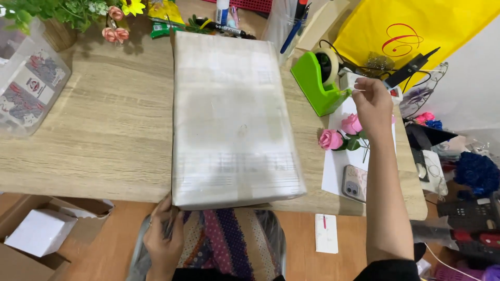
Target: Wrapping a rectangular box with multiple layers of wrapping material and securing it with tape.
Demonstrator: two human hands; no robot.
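Note:
A large flat parcel wrapped in white-grey plastic (233, 117) lies on the wooden table (104, 130), its near edge hanging over the table's front. My left hand (162, 238) is below the table edge, gripping the parcel's near left corner. My right hand (371, 104) is raised beside the green tape dispenser (319, 80), fingers pinched on a strip of clear tape pulled from it. Two pink artificial roses (341, 132) lie on white paper just under that hand.
A phone (355, 182) lies on white paper near the table's right front. A clear plastic box (28, 78) stands at the left, potted flowers (67, 13) and pens at the back, a yellow bag (416, 31) at the right. Cardboard boxes (39, 231) sit on the floor.

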